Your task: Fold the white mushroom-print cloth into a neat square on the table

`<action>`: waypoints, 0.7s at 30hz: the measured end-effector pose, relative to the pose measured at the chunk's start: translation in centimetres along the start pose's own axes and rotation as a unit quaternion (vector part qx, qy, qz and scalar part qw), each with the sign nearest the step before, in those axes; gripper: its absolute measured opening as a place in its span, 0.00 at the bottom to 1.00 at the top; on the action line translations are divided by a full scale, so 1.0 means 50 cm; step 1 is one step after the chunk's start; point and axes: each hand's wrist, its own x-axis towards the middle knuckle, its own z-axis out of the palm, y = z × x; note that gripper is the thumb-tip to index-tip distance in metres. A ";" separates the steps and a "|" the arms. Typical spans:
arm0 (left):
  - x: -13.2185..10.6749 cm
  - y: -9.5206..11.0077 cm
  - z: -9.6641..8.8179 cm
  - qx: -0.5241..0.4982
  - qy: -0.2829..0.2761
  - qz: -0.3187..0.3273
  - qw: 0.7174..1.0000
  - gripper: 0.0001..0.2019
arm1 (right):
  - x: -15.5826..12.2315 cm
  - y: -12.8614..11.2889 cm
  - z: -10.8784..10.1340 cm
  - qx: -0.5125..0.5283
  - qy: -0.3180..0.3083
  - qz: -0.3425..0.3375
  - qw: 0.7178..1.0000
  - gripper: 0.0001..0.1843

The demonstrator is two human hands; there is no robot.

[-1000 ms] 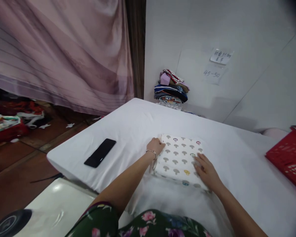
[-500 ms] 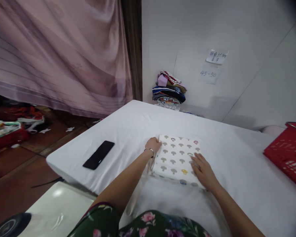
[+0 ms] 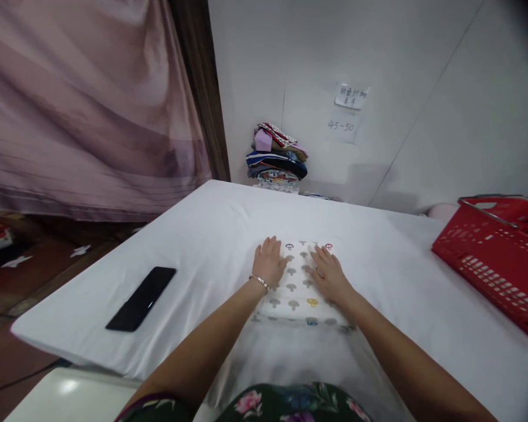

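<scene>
A folded white cloth printed with grey and coloured mushrooms (image 3: 293, 305) lies flat on the white-covered table in front of me. My left hand (image 3: 269, 262) rests palm down on its left side, fingers stretched forward, a bracelet at the wrist. On the right part of the cloth lies my right hand (image 3: 330, 272), its fingers spread over the print. Both hands touch the top of the cloth without grasping it. Clear plastic (image 3: 290, 351) seems to stretch from the cloth's near edge toward my body.
A black phone (image 3: 141, 298) lies at the table's left. At the right stands a red basket (image 3: 488, 252) with a metal handle. Folded clothes (image 3: 278, 155) are piled by the far edge, against the wall with paper notes (image 3: 351, 97). A pink curtain (image 3: 92, 105) hangs at the left.
My left hand has gone from gripping the cloth's left edge to lying flat on top. My right hand has moved up and inward on the cloth. The view has turned right, showing more basket.
</scene>
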 end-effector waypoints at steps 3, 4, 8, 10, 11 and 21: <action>-0.002 -0.001 0.023 0.031 -0.082 -0.012 0.996 0.32 | 0.040 -0.001 0.015 -0.034 -0.024 0.016 0.999 0.32; -0.001 -0.007 0.029 0.034 -0.103 -0.027 0.994 0.33 | 0.048 0.004 0.021 -0.043 -0.030 0.035 0.998 0.33; 0.003 -0.027 0.040 0.034 -0.128 -0.044 0.990 0.36 | 0.055 0.028 0.038 -0.050 -0.046 0.081 0.994 0.36; 0.005 -0.029 0.040 0.029 -0.130 -0.043 0.990 0.36 | 0.053 0.032 0.040 -0.049 -0.047 0.080 0.995 0.36; 0.005 -0.028 0.039 0.026 -0.132 -0.044 0.990 0.36 | 0.052 0.032 0.039 -0.048 -0.049 0.080 0.994 0.36; 0.003 -0.027 0.045 0.014 -0.139 -0.049 0.989 0.35 | 0.064 0.072 0.045 -0.001 -0.046 0.123 0.991 0.37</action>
